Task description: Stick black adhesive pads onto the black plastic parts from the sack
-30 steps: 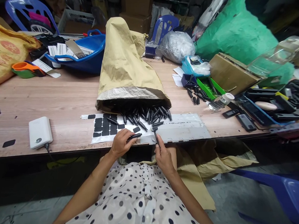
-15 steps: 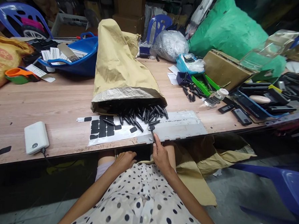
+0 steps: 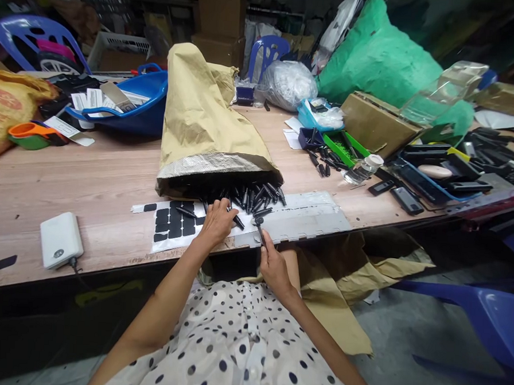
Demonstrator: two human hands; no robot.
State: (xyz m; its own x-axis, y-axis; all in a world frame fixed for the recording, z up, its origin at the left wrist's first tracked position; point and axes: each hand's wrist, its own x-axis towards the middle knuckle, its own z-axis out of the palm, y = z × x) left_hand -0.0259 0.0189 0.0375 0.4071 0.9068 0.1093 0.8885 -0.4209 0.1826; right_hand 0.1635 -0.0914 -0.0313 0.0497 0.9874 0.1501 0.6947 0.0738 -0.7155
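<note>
My left hand (image 3: 217, 220) is over the edge of a loose pile of black pen-like parts (image 3: 257, 197). Its fingers are bent and apart, and the thumb is by one black part (image 3: 239, 222) lying on the white sheet; whether they touch is hard to tell. In my closed right hand (image 3: 274, 267), at the table edge, is a small hammer-shaped tool (image 3: 260, 226), its dark head over the grey board (image 3: 302, 221). The pile spills from the mouth of a large brown paper sack (image 3: 217, 127). Black rounded stickers (image 3: 175, 220) cover the sheet's left part.
To the left lie a white power bank (image 3: 60, 239) with a cable and a blue basin (image 3: 132, 108) of small boxes. On the right are a green tray (image 3: 348, 148), a clear bottle (image 3: 363, 170), black devices (image 3: 406, 200) and a cardboard box (image 3: 376, 124).
My left hand has moved up from my lap to the black parts at the sack's mouth. My right hand still holds the tool in nearly the same place. The view has shifted slightly.
</note>
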